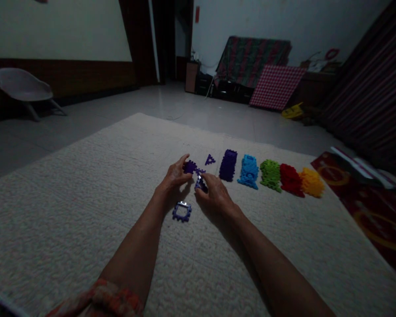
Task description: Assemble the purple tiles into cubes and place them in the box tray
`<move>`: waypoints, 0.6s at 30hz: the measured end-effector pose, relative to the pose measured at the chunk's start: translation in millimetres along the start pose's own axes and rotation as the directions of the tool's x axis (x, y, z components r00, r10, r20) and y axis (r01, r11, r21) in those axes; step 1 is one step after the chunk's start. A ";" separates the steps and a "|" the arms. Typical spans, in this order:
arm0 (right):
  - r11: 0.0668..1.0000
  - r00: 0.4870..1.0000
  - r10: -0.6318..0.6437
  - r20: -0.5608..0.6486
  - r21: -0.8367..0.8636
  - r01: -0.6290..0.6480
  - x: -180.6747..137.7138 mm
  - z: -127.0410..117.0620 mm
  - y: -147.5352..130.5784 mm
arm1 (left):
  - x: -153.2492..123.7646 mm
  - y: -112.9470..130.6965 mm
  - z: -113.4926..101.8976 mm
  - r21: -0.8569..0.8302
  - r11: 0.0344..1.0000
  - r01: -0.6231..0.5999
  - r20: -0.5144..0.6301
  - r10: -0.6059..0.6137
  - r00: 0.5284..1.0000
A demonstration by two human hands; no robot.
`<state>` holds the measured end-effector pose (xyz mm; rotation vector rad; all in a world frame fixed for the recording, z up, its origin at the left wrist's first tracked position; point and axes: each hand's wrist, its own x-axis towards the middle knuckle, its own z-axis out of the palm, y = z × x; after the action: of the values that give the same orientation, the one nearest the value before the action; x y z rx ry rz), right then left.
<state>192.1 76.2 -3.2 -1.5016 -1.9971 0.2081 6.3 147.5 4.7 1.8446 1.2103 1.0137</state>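
Observation:
On a cream rug [86,211] my left hand [175,176] pinches a dark purple plastic piece [189,166]. Close beside it, my right hand [215,192] is closed on another purple piece [200,184]. The two pieces nearly meet between my hands. A square purple frame piece [181,211] lies on the rug just below my left wrist. A small purple triangle [210,159] lies beyond my fingers. To the right runs a row of sorted piles: purple [228,164], blue [249,171], green [270,174], red [290,179] and yellow [312,182].
A red patterned mat [366,207] borders the rug's right edge. Grey tiled floor lies beyond, with a pale plastic chair [23,88] at far left. A covered piece of furniture [254,59], a checked panel [275,86] and a striped cloth on the right wall stand further back.

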 end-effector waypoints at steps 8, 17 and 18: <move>0.985 0.997 0.074 0.005 0.157 -0.074 1.8 -4.3 -1.6 | -0.2 10.6 -0.5 0.057 0.998 0.011 0.014 -0.012 1.000; 0.908 0.970 0.179 -0.164 0.408 -0.099 13.3 -14.2 -1.5 | 1.3 14.5 11.7 0.061 0.989 -0.132 0.101 0.125 0.987; 0.891 0.962 0.210 -0.176 0.439 -0.114 14.4 -15.0 -0.6 | 0.9 16.4 13.9 0.049 0.988 -0.149 0.119 0.142 0.983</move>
<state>197.8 85.7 14.5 -1.3384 -1.5272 0.4945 25.3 141.3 12.8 2.0321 1.0593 0.9446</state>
